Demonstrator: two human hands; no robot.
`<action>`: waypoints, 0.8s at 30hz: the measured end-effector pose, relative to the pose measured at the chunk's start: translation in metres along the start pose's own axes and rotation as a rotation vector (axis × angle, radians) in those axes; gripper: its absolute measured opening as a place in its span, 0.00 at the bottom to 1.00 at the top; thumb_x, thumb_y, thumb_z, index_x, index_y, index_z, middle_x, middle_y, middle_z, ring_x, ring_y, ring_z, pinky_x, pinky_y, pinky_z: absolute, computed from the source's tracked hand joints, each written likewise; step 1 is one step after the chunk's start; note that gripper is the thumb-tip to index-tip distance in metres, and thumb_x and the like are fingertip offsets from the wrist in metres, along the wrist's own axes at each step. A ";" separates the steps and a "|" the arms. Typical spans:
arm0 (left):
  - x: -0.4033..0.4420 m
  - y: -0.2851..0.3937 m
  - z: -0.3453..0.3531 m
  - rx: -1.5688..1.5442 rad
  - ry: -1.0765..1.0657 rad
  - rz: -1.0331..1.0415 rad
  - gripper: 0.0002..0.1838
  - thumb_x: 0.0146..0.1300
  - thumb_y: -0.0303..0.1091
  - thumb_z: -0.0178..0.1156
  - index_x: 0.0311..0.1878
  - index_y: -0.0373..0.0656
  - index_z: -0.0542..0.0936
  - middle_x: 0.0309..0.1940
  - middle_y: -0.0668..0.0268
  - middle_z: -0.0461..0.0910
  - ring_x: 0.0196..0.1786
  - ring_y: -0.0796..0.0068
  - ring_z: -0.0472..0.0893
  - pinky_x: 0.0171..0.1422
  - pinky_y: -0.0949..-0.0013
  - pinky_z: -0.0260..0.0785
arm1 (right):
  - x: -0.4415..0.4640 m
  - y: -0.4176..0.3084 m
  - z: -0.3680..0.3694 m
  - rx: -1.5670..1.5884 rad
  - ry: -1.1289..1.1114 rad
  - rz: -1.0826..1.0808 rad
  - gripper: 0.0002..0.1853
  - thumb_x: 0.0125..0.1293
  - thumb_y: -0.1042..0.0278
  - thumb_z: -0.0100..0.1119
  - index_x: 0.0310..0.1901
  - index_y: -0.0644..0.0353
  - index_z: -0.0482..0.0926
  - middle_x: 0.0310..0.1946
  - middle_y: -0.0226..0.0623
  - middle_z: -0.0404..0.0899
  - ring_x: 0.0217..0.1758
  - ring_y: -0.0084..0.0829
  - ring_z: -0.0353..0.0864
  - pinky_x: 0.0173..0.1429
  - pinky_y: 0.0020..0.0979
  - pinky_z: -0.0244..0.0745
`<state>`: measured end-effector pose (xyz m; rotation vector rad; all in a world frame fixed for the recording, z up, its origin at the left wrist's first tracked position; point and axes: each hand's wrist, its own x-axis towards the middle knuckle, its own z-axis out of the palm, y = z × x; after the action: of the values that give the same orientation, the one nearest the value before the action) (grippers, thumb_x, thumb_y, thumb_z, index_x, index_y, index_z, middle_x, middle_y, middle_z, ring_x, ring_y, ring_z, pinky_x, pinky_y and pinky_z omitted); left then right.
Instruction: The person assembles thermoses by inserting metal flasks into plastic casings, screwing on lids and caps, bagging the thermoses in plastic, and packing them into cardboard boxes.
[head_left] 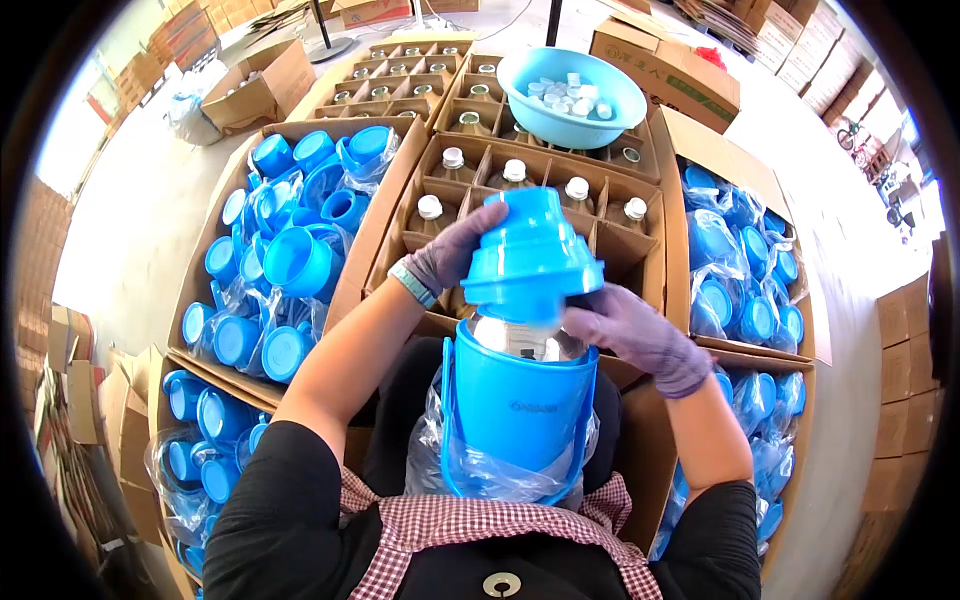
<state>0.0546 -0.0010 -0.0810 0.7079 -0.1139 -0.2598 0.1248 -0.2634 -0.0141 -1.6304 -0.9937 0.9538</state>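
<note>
A blue plastic thermos body [520, 405] with a carrying handle stands upright between my legs, clear plastic film [428, 455] bunched around it. A silvery glass liner [520, 338] shows in its mouth. Just above the liner is a blue stepped thermos top [535, 255], slightly tilted, its lower edge blurred. My left hand [455, 248], in a grey-purple glove, is closed on the left of the top. My gloved right hand [640, 338] grips the top's lower right edge, its fingertips partly hidden.
Ahead is a divided carton [648, 262] of glass liners with white caps [514, 170]. A light-blue basin [515, 92] of small caps rests on the cartons behind. Boxes of blue thermos parts [297, 262] stand left and right [715, 305].
</note>
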 end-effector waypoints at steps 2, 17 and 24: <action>-0.004 -0.003 0.004 0.122 0.068 -0.089 0.49 0.63 0.61 0.71 0.77 0.39 0.67 0.71 0.52 0.75 0.72 0.56 0.77 0.78 0.51 0.68 | -0.018 -0.024 -0.024 -0.362 -0.161 0.158 0.20 0.72 0.52 0.62 0.48 0.64 0.83 0.31 0.38 0.84 0.36 0.32 0.85 0.41 0.32 0.79; -0.035 -0.008 0.062 0.543 0.174 -0.002 0.42 0.73 0.62 0.61 0.77 0.40 0.68 0.65 0.63 0.78 0.63 0.73 0.79 0.69 0.65 0.73 | 0.032 -0.044 0.004 -0.477 0.393 -0.594 0.18 0.64 0.61 0.70 0.51 0.62 0.83 0.41 0.45 0.85 0.46 0.44 0.86 0.52 0.38 0.80; -0.063 0.005 0.089 0.854 0.247 -0.100 0.45 0.75 0.65 0.55 0.79 0.37 0.61 0.69 0.55 0.74 0.68 0.67 0.76 0.74 0.62 0.69 | 0.024 -0.012 0.019 -0.110 0.368 -0.498 0.41 0.62 0.45 0.75 0.67 0.64 0.71 0.52 0.42 0.81 0.60 0.36 0.80 0.66 0.38 0.73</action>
<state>-0.0214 -0.0357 -0.0117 1.5907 0.0561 -0.2115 0.1140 -0.2327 -0.0097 -1.4726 -1.1296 0.2576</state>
